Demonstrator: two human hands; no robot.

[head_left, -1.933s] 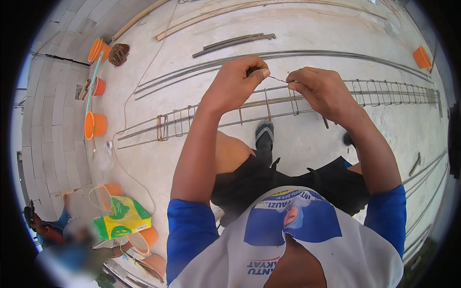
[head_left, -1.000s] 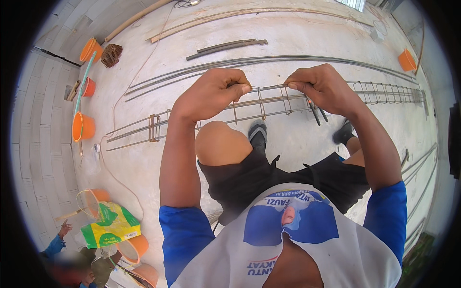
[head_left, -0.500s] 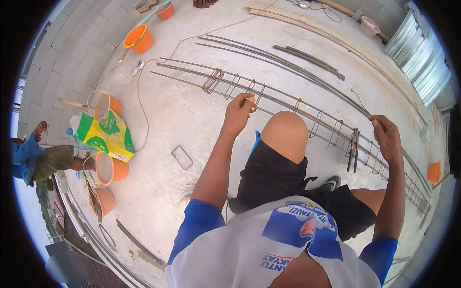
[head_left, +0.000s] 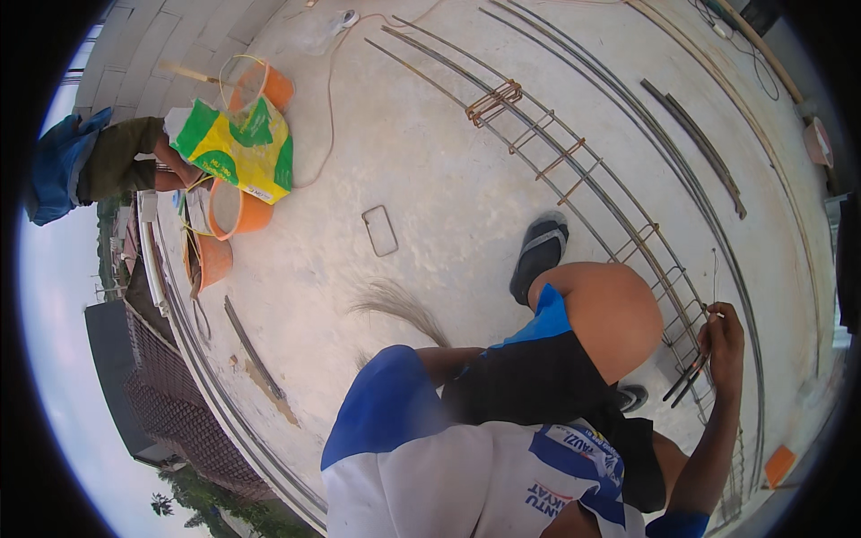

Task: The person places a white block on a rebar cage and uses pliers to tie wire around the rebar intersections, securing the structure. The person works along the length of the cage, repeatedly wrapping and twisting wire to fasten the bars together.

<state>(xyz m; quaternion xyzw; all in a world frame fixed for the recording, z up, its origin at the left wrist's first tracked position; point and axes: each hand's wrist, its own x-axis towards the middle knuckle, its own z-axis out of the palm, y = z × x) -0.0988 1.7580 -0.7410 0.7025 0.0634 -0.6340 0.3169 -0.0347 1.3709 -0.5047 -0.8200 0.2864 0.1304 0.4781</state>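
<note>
A long rebar cage [head_left: 587,170] of straight bars and square stirrups lies on the concrete floor, running from the upper middle to the lower right. At its right part is my right hand [head_left: 723,345], fingers closed, with a thin strand of tie wire [head_left: 715,269] rising from it. Dark-handled pincers [head_left: 685,384] rest at the cage right beside these fingers; the hand partly covers their head. My left forearm [head_left: 448,363] passes behind my raised thigh, which hides the left hand. A loose rectangular stirrup [head_left: 380,231] and a fanned bundle of thin strands [head_left: 399,308] lie on the floor.
Loose rebars [head_left: 619,99] lie beyond the cage. At left are orange buckets [head_left: 242,212], a yellow-green bag [head_left: 235,148] and another person [head_left: 117,166]. The floor's left edge [head_left: 224,421] drops toward a tiled roof. An orange container [head_left: 778,466] stands lower right.
My view has turned left and down. My left hand has gone from above the cage to behind my thigh. My right hand has come to the pincers' side.
</note>
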